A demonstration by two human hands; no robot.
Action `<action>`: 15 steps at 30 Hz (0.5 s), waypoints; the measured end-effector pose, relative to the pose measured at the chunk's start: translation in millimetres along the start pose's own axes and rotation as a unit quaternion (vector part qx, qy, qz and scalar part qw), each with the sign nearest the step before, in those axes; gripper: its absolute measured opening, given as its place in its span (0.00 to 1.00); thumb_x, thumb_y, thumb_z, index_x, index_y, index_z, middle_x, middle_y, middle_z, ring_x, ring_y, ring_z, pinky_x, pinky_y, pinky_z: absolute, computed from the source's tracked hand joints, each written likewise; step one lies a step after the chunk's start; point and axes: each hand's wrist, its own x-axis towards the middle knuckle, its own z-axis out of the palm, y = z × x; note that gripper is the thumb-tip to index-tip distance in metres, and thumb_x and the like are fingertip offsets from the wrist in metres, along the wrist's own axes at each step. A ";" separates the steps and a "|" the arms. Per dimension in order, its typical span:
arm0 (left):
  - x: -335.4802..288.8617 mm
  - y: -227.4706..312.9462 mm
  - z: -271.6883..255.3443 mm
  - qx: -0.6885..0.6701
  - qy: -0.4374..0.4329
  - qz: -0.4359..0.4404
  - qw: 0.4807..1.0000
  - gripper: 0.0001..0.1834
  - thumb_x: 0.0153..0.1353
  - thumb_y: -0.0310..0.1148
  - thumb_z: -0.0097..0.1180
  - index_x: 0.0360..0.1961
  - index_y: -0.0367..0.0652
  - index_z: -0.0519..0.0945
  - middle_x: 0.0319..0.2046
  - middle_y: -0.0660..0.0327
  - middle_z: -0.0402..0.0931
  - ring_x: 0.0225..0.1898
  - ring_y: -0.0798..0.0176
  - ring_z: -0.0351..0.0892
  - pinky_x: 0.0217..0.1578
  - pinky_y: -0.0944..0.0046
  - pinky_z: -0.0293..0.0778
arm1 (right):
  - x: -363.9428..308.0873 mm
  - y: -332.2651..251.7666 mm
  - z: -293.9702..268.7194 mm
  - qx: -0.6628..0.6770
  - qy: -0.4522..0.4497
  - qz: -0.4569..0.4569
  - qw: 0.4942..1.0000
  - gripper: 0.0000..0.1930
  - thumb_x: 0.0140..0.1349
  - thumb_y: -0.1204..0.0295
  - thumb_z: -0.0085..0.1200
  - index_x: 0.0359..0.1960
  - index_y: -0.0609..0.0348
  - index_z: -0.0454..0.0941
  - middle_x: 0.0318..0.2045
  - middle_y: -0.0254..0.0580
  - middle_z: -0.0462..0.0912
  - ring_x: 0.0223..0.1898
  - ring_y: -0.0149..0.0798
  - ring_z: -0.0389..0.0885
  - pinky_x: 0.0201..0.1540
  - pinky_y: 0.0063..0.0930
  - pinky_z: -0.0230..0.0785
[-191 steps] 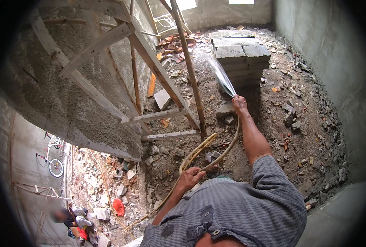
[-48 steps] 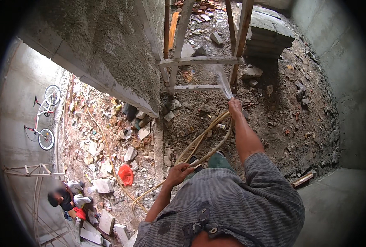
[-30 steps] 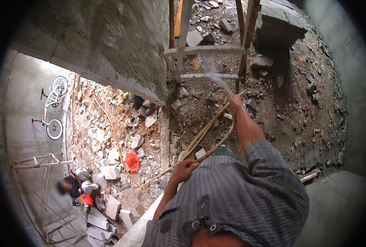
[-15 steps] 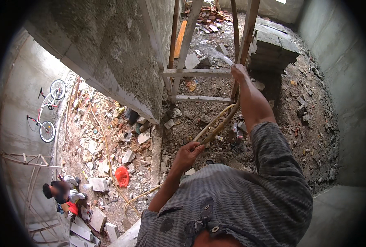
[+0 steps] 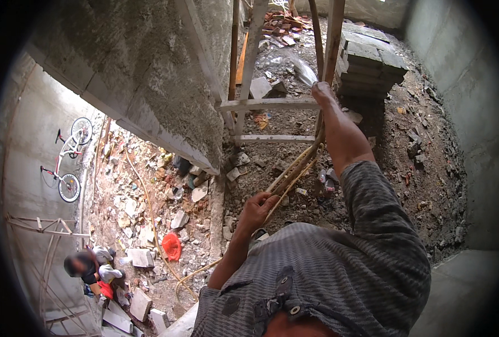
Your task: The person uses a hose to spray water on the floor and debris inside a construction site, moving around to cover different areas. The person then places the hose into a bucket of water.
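Note:
My right hand reaches far forward beside a wooden frame, its fingers closed around the end of a hose. A white spray of water leaves that end toward the rubble on the far side. Nearer my body, my left hand is closed on the yellowish hose, which runs up toward the frame in more than one strand. A brown length lies alongside it; whether it is hose or wood I cannot tell. The frame's pale upper crossbar ends next to my right hand, with a lower crossbar beneath.
A block stack stands at the far right by a grey wall. Rough wall rises on the left. Beyond it, more hose crosses rubble near a red bag, a bicycle and a crouching person.
The water spray now points more steeply away from me and looks wider. The hose strands between my hands have shifted and spread apart. The view has tilted slightly; both hands keep their grip.

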 end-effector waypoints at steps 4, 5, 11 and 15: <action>3.5 -4.7 0.9 0.026 0.002 -0.003 1.000 0.17 0.57 0.43 0.56 0.37 0.39 0.78 0.21 0.65 0.73 0.22 0.74 0.66 0.23 0.70 0.63 | -1.7 -3.4 -2.4 0.028 -0.066 0.054 0.996 0.23 0.55 0.58 0.40 0.44 0.63 0.74 0.46 0.55 0.74 0.50 0.53 0.71 0.53 0.37 0.62; 4.0 -3.1 1.2 0.028 -0.003 -0.006 1.000 0.17 0.57 0.44 0.55 0.37 0.39 0.78 0.21 0.65 0.73 0.22 0.74 0.66 0.23 0.70 0.63 | 0.1 -0.2 -0.6 0.028 -0.070 0.055 0.996 0.23 0.55 0.58 0.40 0.44 0.63 0.74 0.46 0.55 0.75 0.50 0.53 0.71 0.53 0.37 0.62; 4.6 0.6 4.9 0.067 -0.013 -0.005 0.998 0.20 0.56 0.48 0.54 0.37 0.40 0.78 0.22 0.62 0.74 0.22 0.70 0.70 0.25 0.66 0.67 | 38.5 29.6 42.6 0.029 -0.045 0.011 0.999 0.15 0.54 0.61 0.44 0.31 0.61 0.75 0.24 0.43 0.75 0.25 0.40 0.74 0.26 0.35 0.64; 23.0 -7.4 0.6 0.151 -0.100 -0.016 0.983 0.25 0.53 0.53 0.55 0.39 0.40 0.76 0.28 0.57 0.76 0.29 0.63 0.74 0.31 0.63 0.69 | 106.1 78.9 56.8 0.303 -0.122 0.016 0.945 0.08 0.52 0.67 0.48 0.18 0.55 0.71 0.12 0.34 0.66 0.12 0.33 0.64 0.12 0.32 0.52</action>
